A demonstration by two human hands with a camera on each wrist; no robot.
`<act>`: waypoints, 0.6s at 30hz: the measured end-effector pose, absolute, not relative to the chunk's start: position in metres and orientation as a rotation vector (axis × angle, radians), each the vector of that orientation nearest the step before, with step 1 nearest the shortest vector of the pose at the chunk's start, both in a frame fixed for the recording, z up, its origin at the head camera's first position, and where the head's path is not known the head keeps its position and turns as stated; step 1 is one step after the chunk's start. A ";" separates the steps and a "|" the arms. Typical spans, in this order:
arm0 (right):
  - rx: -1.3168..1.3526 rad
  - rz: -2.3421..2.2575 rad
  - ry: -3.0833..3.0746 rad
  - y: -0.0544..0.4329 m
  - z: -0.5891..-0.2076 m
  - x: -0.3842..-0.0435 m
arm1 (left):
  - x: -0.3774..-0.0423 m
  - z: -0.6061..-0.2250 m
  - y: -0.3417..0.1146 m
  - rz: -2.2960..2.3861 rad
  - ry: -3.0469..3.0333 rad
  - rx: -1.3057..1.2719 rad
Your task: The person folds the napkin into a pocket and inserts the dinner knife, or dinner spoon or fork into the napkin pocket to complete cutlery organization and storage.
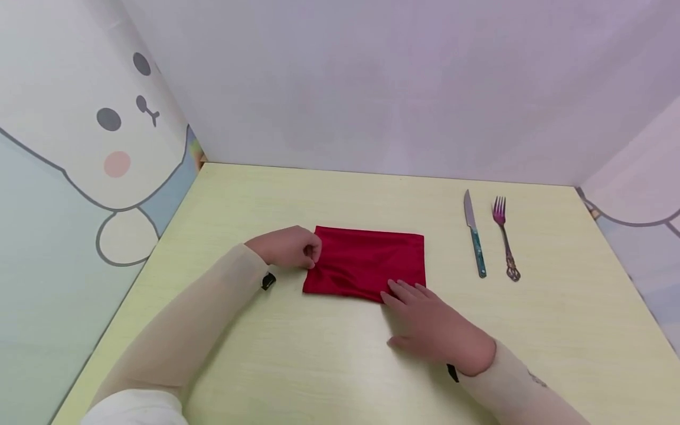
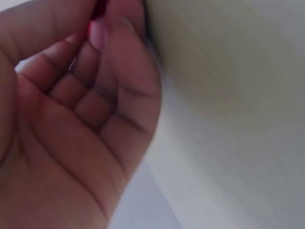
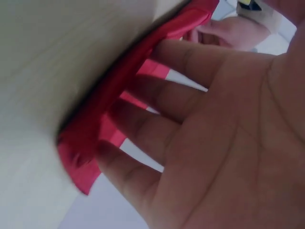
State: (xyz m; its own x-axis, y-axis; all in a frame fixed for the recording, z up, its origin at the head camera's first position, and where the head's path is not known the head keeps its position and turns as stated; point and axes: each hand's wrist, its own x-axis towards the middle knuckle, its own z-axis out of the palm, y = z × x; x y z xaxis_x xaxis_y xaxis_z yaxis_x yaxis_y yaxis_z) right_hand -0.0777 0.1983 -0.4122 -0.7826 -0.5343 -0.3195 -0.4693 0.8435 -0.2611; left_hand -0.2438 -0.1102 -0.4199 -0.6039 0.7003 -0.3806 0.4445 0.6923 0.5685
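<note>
1. Red cloth (image 1: 366,254) is laid flat near the centre of the pale wood-look tabletop (image 1: 308,354); roughly rectangular, long sides at 12 and 6 o'clock, with creases running in from its 9 o'clock edge.
2. Left hand (image 1: 287,247) is placed at the cloth's 9 o'clock edge. Grip clamped: fabric is pinched between thumb and fingertips, a sliver of red being seen there in the left wrist view.
3. Right hand (image 1: 435,330) is set at the cloth's 5 o'clock corner. Grip apart: fingers extended, slightly spread, thumb held away. Near edge is touched by the fingertips, as seen in the right wrist view.
4. Knife (image 1: 474,233) is positioned at 2 o'clock from the cloth, well clear of both hands; blade pointed to 12, teal handle to 6.
5. Fork (image 1: 506,242) is placed just beside the knife, at 3 o'clock from it; tines pointed to 12, ornate handle end towards 5.
6. Both forearms are covered by beige sleeves (image 1: 196,319).
7. Cartoon face (image 1: 124,130) is printed on the backdrop at 10 o'clock.
</note>
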 end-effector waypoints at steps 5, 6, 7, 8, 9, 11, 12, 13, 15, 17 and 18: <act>-0.863 -0.109 2.648 0.162 -0.411 -0.078 | -0.238 -0.421 -0.107 0.516 2.363 0.828; -0.893 -0.087 2.649 0.153 -0.410 -0.078 | -0.237 -0.421 -0.107 0.516 2.371 0.817; -0.920 -0.067 2.651 0.146 -0.409 -0.079 | -0.236 -0.421 -0.107 0.521 2.381 0.811; -0.941 -0.041 2.651 0.139 -0.410 -0.079 | -0.235 -0.421 -0.107 0.527 2.389 0.803; -0.956 -0.027 2.646 0.133 -0.410 -0.079 | -0.234 -0.420 -0.106 0.537 2.395 0.790; -0.968 -0.014 2.634 0.125 -0.411 -0.077 | -0.233 -0.420 -0.106 0.551 2.406 0.770; -0.965 -0.016 2.625 0.123 -0.412 -0.076 | -0.232 -0.421 -0.106 0.555 2.409 0.764; -0.958 -0.022 2.616 0.122 -0.413 -0.075 | -0.232 -0.421 -0.105 0.555 2.413 0.759; -0.932 -0.041 2.602 0.123 -0.417 -0.072 | -0.232 -0.421 -0.105 0.548 2.415 0.754; -0.904 -0.065 2.599 0.127 -0.422 -0.069 | -0.232 -0.421 -0.105 0.536 2.418 0.754; -0.892 -0.078 2.599 0.130 -0.425 -0.068 | -0.231 -0.421 -0.105 0.535 2.418 0.751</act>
State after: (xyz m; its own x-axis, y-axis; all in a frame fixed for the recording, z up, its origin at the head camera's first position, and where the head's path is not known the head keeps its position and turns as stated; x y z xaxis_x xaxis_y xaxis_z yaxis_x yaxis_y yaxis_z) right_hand -0.0675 0.1297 -0.4246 -0.7214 -0.6009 -0.3444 -0.5792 0.7960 -0.1756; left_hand -0.2315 -0.1045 -0.4208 -0.6948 0.6103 -0.3805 0.3930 0.7653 0.5098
